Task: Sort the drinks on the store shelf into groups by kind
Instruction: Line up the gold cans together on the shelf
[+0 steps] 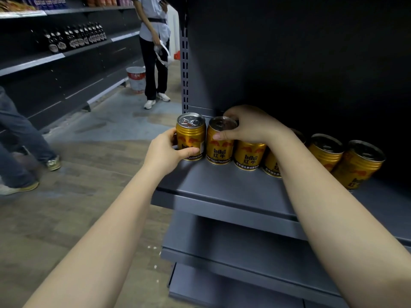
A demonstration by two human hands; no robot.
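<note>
Six gold cans already stood in one row along the shelf (222, 185). The left hand (165, 150) gripped the end can (190, 138); the right hand (251, 125) clasped the second can (220, 143) beside it, so the sorting looked nearly finished.

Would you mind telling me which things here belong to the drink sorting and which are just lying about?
Part of the job:
- left hand gripping the end gold Red Bull can
- right hand gripping the second can
- remaining gold cans
- grey shelf

Just about:
- white bucket
- dark bottles across the aisle
</note>
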